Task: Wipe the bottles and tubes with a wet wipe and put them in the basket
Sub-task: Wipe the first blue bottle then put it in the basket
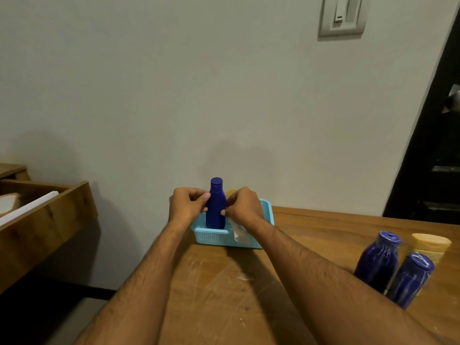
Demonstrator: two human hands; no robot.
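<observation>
The left hand [188,205] has its fingers curled against the left side of an upright dark-blue plastic bottle with a round screw cap [216,204], and the right hand [242,207] pinches the bottle's right side while a crumpled white wet wipe [237,232] hangs from under its palm. The bottle stands with its base inside a small light-blue perforated plastic basket [211,236], which sits at the far left corner of the scratched wooden tabletop [224,282], close to the wall. The likeliest slip, as I judge it, is that the tall bottle tips once both hands let go, since the basket's wall is low against it; a knock could also push the light basket toward the left edge and off the tabletop. The trailing wipe might be left caught under or beside the bottle. Near the right edge two more dark-blue bottles [378,260] and a yellow tube [430,245] wait, well apart from the basket, blurred by the wide lens, so whether they touch each other is uncertain. A yellow item [231,191] shows behind the bottle, mostly hidden by the right hand; what it is and how it lies I cannot tell. The basket's floor and the bottle's base are out of sight.
</observation>
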